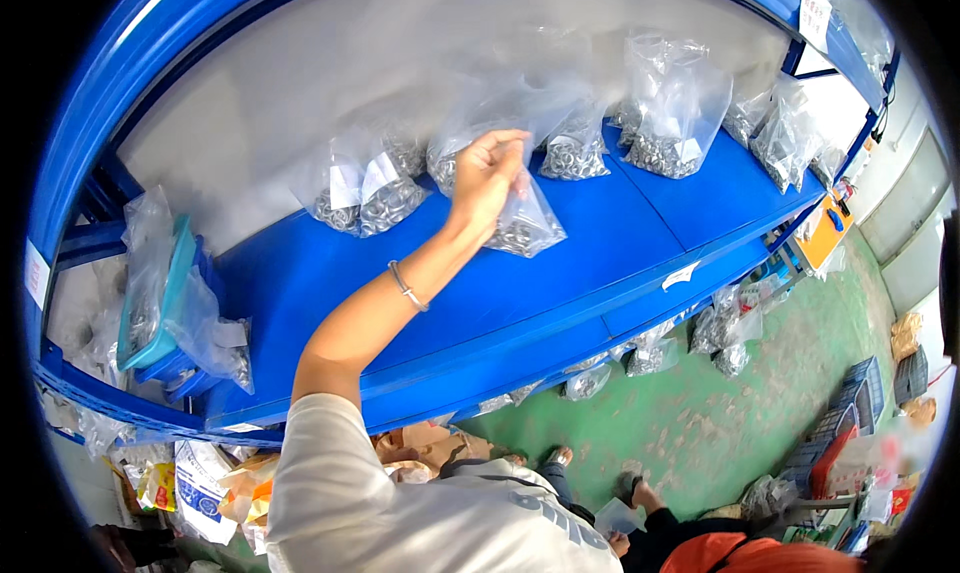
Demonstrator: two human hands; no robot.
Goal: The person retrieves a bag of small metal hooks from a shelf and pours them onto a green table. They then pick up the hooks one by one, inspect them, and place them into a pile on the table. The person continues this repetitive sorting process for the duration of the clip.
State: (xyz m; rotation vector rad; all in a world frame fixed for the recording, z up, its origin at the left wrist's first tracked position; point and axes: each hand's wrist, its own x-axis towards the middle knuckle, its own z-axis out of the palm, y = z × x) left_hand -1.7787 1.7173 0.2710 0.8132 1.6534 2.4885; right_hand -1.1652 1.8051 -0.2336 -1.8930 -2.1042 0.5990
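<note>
My left hand (492, 178) reaches over the blue shelf, fingers pinched at the upper part of a clear plastic bag (535, 218). Small shiny metal parts lie in the bottom of this bag, which is tilted and close to the shelf surface; the hand covers part of it. Low in the picture, by the edge of my white shirt, my right hand (620, 544) is partly visible, closed on a clear plastic bag (617, 516). Behind the left hand stand more clear bags of metal rings (575, 155), some with white paper labels.
The blue shelf (600, 233) has a front lip and a lower tier with more bags. A teal bin (165, 313) stands at its left end. Bags of parts (725, 323) sit below, near the green floor. Someone in an orange top (730, 553) is close at the lower right.
</note>
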